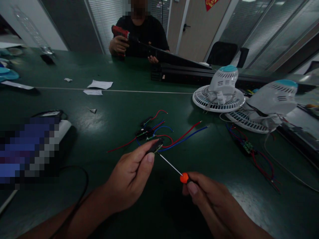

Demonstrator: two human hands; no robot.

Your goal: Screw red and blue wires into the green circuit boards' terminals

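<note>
Two bare hands show in the head view: our left hand pinches a small dark module above the green table, its fingers covering the lower-left end, and our right hand grips a screwdriver, hiding most of the handle behind its orange end. We cannot make out whether the tip touches the module's edge. The module's long axis slants up and rightward, while the screwdriver points up and leftward, its shaft running toward the module.
</note>
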